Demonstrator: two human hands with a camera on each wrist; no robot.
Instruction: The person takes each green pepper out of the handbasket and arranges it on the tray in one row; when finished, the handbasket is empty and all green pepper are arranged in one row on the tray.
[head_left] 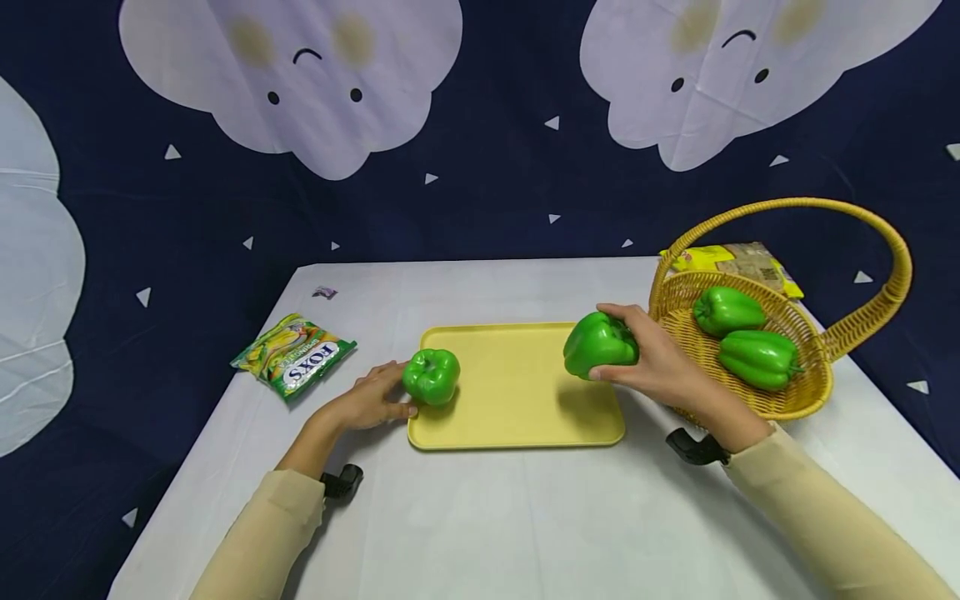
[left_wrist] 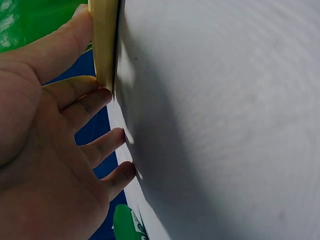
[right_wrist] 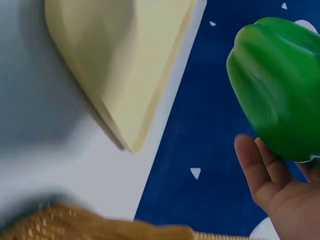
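My right hand (head_left: pixel 660 358) grips a green bell pepper (head_left: pixel 600 345), held up over the right end of a yellow tray (head_left: pixel 517 392). The right wrist view shows this pepper (right_wrist: pixel 280 90) with fingers against its lower side. At the tray's left edge, my left hand (head_left: pixel 371 400) rests with thumb and fingers spread, touching the rim (left_wrist: pixel 103 45). Just beside it, another green bell pepper (head_left: pixel 431 377) sits on the tray's left end. Two more green peppers (head_left: pixel 727 311) lie in a yellow wicker basket (head_left: pixel 813 392) at the right.
The basket's tall arched handle (head_left: pixel 802 202) rises above it. A yellow packet (head_left: pixel 742 262) lies behind the basket. On the left are a green Fox's candy bag (head_left: pixel 294 354) and a small purple wrapper (head_left: pixel 325 292). White cloth (head_left: pixel 465 517) covers the table.
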